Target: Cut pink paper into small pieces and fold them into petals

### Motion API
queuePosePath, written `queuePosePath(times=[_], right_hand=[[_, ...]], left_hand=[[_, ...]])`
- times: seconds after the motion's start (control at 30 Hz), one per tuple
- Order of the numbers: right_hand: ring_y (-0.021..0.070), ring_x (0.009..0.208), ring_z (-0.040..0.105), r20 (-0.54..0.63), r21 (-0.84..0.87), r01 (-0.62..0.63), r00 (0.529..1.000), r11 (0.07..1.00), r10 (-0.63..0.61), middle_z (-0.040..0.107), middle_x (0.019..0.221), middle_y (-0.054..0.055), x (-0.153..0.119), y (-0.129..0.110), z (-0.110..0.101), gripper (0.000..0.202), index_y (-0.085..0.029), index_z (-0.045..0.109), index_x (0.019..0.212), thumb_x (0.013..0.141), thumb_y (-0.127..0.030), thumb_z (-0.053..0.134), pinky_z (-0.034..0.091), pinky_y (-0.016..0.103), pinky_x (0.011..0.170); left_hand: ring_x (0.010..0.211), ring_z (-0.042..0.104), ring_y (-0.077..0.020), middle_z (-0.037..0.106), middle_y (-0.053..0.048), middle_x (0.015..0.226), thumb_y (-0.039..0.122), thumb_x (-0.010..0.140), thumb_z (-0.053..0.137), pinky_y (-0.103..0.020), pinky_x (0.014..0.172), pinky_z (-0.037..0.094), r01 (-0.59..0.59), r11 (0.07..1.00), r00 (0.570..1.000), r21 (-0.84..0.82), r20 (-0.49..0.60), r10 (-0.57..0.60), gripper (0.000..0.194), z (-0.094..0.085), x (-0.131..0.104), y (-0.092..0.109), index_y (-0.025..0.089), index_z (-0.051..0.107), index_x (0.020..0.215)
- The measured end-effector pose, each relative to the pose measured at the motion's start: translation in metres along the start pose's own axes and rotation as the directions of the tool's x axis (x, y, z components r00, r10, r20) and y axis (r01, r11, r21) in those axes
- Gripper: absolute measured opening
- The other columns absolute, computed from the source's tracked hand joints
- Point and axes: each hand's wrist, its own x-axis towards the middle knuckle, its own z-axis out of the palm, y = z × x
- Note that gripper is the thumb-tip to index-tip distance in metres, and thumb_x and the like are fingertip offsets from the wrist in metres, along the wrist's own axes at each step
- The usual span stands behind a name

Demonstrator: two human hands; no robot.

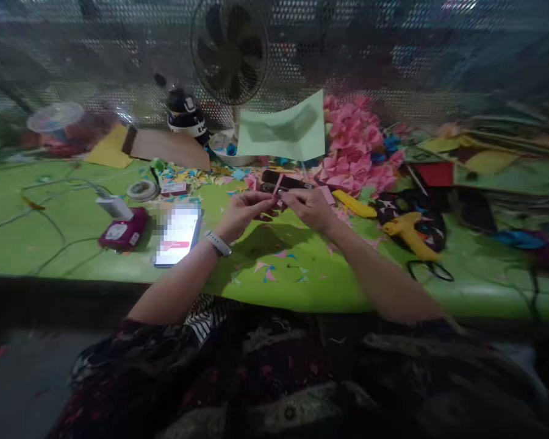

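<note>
My left hand (247,210) and my right hand (312,208) meet above the middle of the green table (302,289), fingertips pinched close together. A small piece of pink paper (279,182) stands up between the fingertips; its lower part is hidden by them. Just behind lies a dark, long object (293,180) that I cannot make out. Beyond my right hand is a large heap of folded pink paper pieces (354,143). Small pink, blue and white paper scraps (269,271) are scattered on the table below my hands.
A lit phone (178,235) lies left, beside a purple adapter (124,230) with cables. A yellow glue gun (412,235) and yellow cutter (354,204) lie right. Behind are a light green sheet (281,135), a brown card (169,147) and a fan (229,52).
</note>
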Motion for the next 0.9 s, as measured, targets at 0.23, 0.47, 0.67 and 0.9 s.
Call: queuePosePath(times=[0.23, 0.47, 0.67, 0.9], right_hand=[[0.0128, 0.058, 0.042, 0.002, 0.042, -0.003, 1.0, 0.999, 0.003, 0.048, 0.059, 0.0, -0.0008, -0.0021, 0.0024, 0.052, -0.02, 0.049, 0.062, 0.094, -0.061, 0.044, 0.032, 0.029, 0.057], [0.0117, 0.056, 0.038, 0.05, 0.076, 0.003, 0.999, 0.997, -0.006, 0.043, 0.057, -0.002, -0.0015, -0.0057, 0.0021, 0.048, -0.022, 0.041, 0.059, 0.094, -0.054, 0.045, 0.032, 0.028, 0.057], [0.0126, 0.058, 0.038, 0.09, 0.11, 0.008, 0.996, 0.994, -0.018, 0.04, 0.058, -0.002, -0.0026, -0.009, 0.0004, 0.039, -0.023, 0.035, 0.06, 0.094, -0.04, 0.039, 0.032, 0.029, 0.058], [0.0129, 0.057, 0.039, 0.035, 0.061, 0.023, 0.999, 0.998, -0.025, 0.042, 0.058, -0.002, -0.0015, -0.0049, 0.001, 0.034, -0.023, 0.037, 0.059, 0.09, -0.035, 0.042, 0.031, 0.03, 0.06]], left_hand=[[0.065, 0.071, -0.013, 0.077, -0.006, 0.079, 0.048, 0.066, 0.087, -0.025, 0.061, 0.055, -0.051, 0.998, 0.999, 0.039, 0.003, 0.051, 0.038, 0.0018, 0.0004, -0.003, 0.016, 0.077, 0.084], [0.06, 0.068, -0.0109, 0.074, -0.003, 0.07, 0.051, 0.064, 0.088, -0.024, 0.06, 0.054, -0.086, 0.996, 0.996, 0.025, -0.036, 0.087, 0.04, 0.0044, -0.0001, -0.0042, 0.016, 0.074, 0.077], [0.059, 0.067, -0.0104, 0.073, -0.002, 0.068, 0.052, 0.065, 0.087, -0.023, 0.057, 0.053, -0.123, 0.992, 0.992, 0.013, -0.041, 0.123, 0.04, 0.004, 0.0012, -0.0064, 0.016, 0.073, 0.077], [0.059, 0.066, -0.0092, 0.072, -0.002, 0.069, 0.046, 0.066, 0.088, -0.023, 0.057, 0.052, -0.13, 0.991, 0.99, 0.009, -0.056, 0.131, 0.037, 0.0084, -0.0011, -0.0043, 0.015, 0.072, 0.077]])
